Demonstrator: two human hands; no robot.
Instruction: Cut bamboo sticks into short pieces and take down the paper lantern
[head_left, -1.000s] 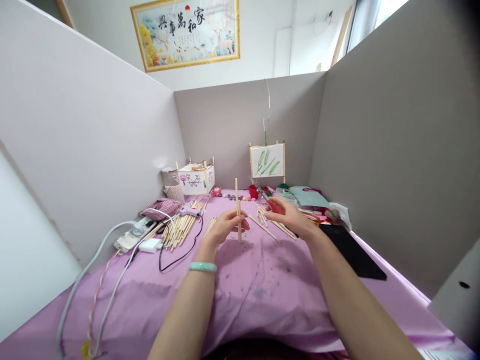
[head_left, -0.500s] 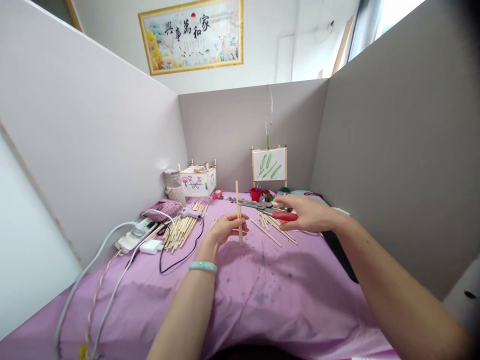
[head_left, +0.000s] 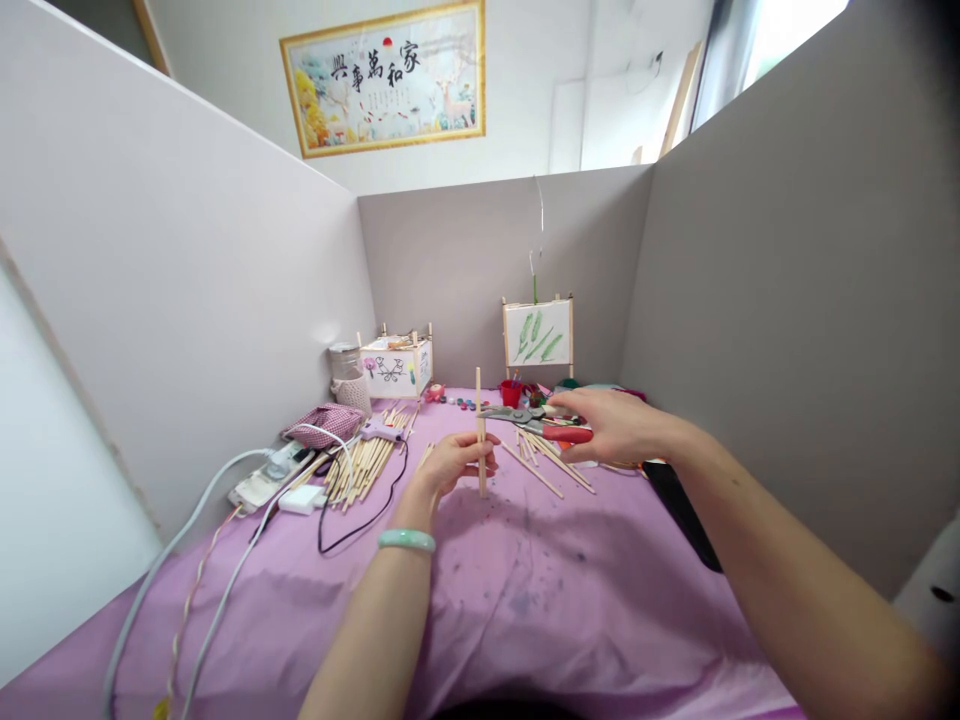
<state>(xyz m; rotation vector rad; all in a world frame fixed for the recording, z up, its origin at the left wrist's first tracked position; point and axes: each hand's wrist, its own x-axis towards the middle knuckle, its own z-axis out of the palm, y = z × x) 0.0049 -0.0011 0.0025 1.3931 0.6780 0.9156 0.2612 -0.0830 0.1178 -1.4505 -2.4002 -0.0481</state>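
Note:
My left hand [head_left: 459, 464] pinches wooden sticks [head_left: 481, 450] held upright above the purple cloth, one of them rising higher than the rest. From the right, my right hand [head_left: 611, 425] grips pliers [head_left: 568, 434] with red and pale handles. The metal jaws reach the sticks just above my left fingers; whether they have closed on the wood is too small to tell. Loose sticks [head_left: 532, 470] lie on the cloth behind and to the right of my left hand.
A larger stick pile [head_left: 364, 468], a glue gun [head_left: 381, 431], a power strip [head_left: 262, 487] and cables are on the left. Behind stand a decorated box [head_left: 394, 368], a red cup [head_left: 511, 392] and a leaf-painted panel [head_left: 538, 333]. Grey partitions [head_left: 772, 300] enclose the table.
The view has tilted slightly, so most things appear a little lower. Both hands keep almost the same pose on the sticks and the pliers.

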